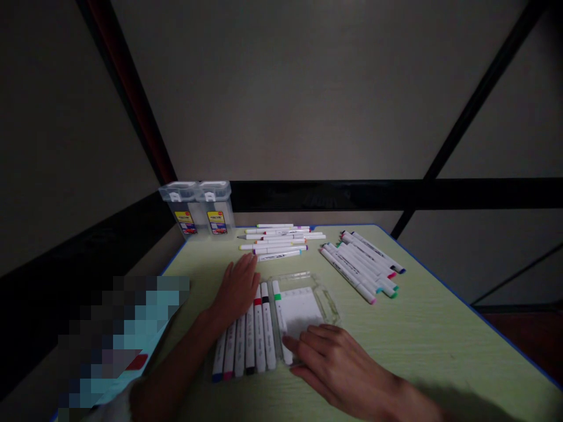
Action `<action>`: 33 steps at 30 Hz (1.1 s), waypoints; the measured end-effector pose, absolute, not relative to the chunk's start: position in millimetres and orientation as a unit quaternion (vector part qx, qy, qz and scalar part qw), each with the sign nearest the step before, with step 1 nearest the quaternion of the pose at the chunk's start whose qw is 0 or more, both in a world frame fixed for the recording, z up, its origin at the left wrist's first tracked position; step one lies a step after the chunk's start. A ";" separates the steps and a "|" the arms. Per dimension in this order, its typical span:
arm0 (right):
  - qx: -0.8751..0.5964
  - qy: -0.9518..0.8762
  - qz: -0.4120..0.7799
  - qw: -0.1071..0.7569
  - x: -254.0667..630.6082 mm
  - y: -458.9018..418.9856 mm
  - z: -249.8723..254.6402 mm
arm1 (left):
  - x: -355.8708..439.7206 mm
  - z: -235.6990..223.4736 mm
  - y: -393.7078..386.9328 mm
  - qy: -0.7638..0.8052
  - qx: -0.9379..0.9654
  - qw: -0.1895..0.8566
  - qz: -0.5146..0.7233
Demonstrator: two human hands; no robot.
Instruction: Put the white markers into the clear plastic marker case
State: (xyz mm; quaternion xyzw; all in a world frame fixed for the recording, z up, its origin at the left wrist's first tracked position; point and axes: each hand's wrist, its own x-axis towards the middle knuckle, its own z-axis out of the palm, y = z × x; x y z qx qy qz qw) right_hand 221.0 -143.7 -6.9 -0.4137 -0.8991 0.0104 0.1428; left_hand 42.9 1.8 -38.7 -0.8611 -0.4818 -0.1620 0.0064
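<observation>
An unfolded clear plastic marker case [303, 275] lies on the table. Its left half holds a row of several white markers [250, 340] with coloured bands and ends. My left hand [237, 287] lies over the upper ends of this row, fingers stretched toward the back and hiding some tops. In the right half, a white marker with a green band [280, 316] lies along the inner edge, beside a white insert [301, 305]. My right hand [332, 357] is bent over the case's near edge, its index finger and thumb at that marker's lower end.
Several white markers [281, 240] lie loose at the back of the table, and another pile of markers [360, 264] lies to the right. Two lidded clear boxes [197, 205] stand at the back left corner. A blurred-out light-blue patch [145, 328] covers the left side.
</observation>
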 end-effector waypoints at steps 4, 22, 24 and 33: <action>-0.416 -0.899 0.019 0.135 221.5 -143.8 -6.5 | 43.1 -36.8 2.1 -0.473 -0.862 0.012 -0.180; -0.421 -0.898 0.021 0.129 221.7 -145.0 -8.0 | 45.6 -30.2 0.0 -0.429 -0.872 -0.091 -0.219; -0.421 -0.898 0.019 0.130 221.8 -144.6 -9.1 | 45.8 -30.5 0.2 -0.438 -0.869 -0.094 -0.211; -0.420 -0.898 0.021 0.127 222.2 -143.7 -10.2 | 47.4 -21.1 -4.5 -0.445 -0.872 -0.095 -0.179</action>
